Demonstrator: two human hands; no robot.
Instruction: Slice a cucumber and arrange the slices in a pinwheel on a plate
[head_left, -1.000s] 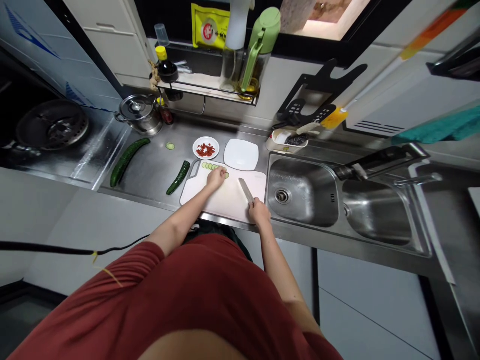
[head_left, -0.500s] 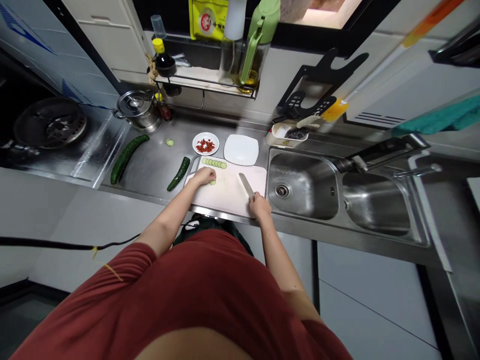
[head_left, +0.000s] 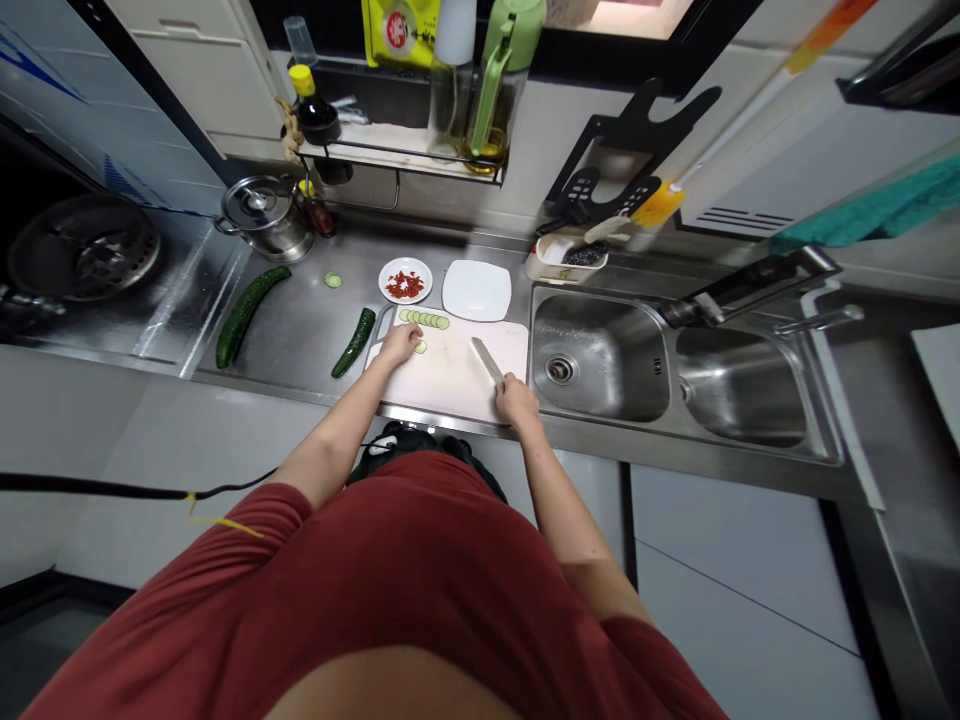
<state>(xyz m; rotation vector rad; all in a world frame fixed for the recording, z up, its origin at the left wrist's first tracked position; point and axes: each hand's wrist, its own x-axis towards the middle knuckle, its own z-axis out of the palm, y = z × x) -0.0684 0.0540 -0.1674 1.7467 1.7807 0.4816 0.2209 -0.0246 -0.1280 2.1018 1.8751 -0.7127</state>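
Holding red pieces: round plate | right hand: fingers wrapped around knife | left hand: curled, hold unclear

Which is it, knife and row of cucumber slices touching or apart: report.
Apart. The head view shows bare cutting board between the knife and the row of cucumber slices.

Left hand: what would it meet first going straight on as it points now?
The left hand would likely meet the row of round pale-green cucumber slices first, though its height above the white rectangular cutting board is unclear.
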